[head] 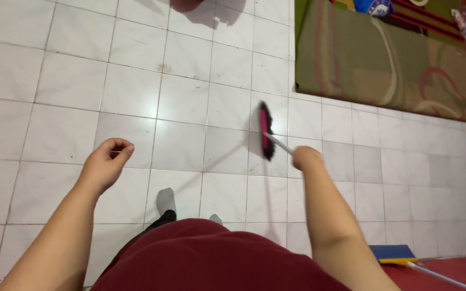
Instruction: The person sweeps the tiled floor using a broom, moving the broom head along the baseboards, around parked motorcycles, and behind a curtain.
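**Broom held out over the white tiles**

Nearest, a dark red garment [200, 258] fills the bottom of the view, with a grey-socked foot [165, 200] showing just beyond it on the floor [60, 81]. At the near right corner lies a blue and yellow dustpan [392, 253] with a pale handle, resting where the tiles meet a red surface.

The left hand [105, 161] hangs out over the tiles at mid-left, fingers curled loosely inward, holding nothing. The right hand [306, 158] is clenched around the pale handle of the broom [266, 131]. The handle runs from that fist up and to the left, a short stretch of it showing, and ends at the broom head just beyond the hand. The head, black bristles with a pink band, has its long axis running near to far, almost at right angles to the handle. Whether the bristles touch the floor I cannot tell; a faint shadow falls to the near left of them.

Farther off, at the far right, a green patterned rug [373, 59] lies on the tiles.
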